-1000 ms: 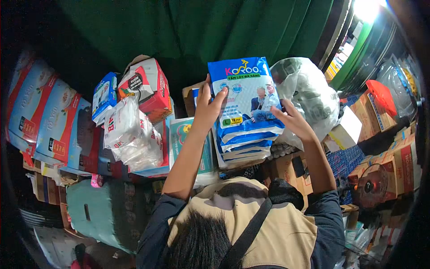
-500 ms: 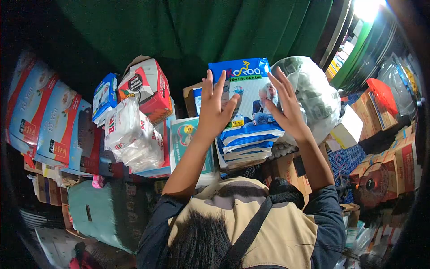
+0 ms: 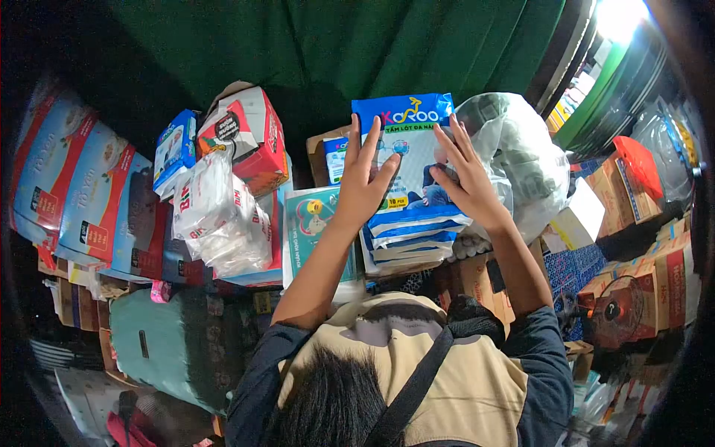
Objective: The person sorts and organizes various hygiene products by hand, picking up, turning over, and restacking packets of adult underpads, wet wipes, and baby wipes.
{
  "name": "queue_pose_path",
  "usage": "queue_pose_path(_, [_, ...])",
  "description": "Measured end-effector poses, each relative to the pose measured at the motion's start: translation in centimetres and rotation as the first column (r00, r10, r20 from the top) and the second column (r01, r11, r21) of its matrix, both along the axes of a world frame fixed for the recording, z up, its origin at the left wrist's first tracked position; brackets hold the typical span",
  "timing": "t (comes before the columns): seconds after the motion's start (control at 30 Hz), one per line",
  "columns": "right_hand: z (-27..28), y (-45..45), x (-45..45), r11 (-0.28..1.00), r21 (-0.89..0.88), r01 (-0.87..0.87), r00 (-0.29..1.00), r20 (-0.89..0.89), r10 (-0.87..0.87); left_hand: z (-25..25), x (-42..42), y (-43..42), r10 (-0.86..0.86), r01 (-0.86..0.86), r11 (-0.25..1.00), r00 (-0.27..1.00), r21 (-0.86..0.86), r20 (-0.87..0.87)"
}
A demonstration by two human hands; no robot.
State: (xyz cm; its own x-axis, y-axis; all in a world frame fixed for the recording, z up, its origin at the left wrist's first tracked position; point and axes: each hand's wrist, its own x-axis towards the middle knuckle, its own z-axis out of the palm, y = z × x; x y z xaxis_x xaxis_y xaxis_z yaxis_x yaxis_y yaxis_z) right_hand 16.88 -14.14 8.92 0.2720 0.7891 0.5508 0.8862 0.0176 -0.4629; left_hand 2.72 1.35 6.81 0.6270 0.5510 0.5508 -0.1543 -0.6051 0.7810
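In the middle lies a stack of blue-and-white Karoo underpad packs point(image 3: 413, 197), several deep, with the printed front of the top pack facing up. My left hand point(image 3: 366, 182) rests along the left side of the top pack, fingers stretched upward and thumb spread inward. On the opposite side my right hand point(image 3: 468, 175) lies with its fingers spread over the pack's right edge and part of the printed picture. Both palms look flat against the plastic, and neither hand grips it.
Left of the stack are a teal booklet-like pack point(image 3: 313, 231), white Bimi packs point(image 3: 223, 212), a red-and-white box point(image 3: 242, 141) and blue cartons point(image 3: 97, 194). A clear bag of rolls point(image 3: 521, 156) sits right of it. A fan point(image 3: 617, 309) stands at lower right, and a green curtain point(image 3: 320, 52) hangs behind.
Both hands have shifted slightly on the top pack, the right one a little leftward and down. The camera view has moved a little. The stack stays in place.
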Motion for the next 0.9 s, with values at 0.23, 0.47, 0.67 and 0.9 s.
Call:
queue_pose_path(0.23, [-0.5,0.1,0.1,1.000,0.023,0.002,1.000,0.024,-0.002,-0.4,0.2,0.0,-0.008,0.008,0.999,1.000,-0.037,0.002])
queue_pose_path(0.47, [-0.7,0.0,0.4,0.999,0.031,0.007,0.999,0.037,-0.009,0.3,0.0,-0.2,0.033,-0.032,0.999,0.999,0.040,-0.033])
queue_pose_path(0.67, [0.5,-0.7,0.6,1.000,-0.025,0.013,0.999,0.037,-0.012,1.0,-0.5,-0.3,0.066,-0.060,0.989,0.997,0.134,-0.040])
queue_pose_path(0.9, [1.9,-1.3,0.9,0.999,0.030,-0.014,1.000,0.003,0.014,2.3,-1.6,-0.9,0.088,-0.075,0.991,0.989,0.111,-0.119])
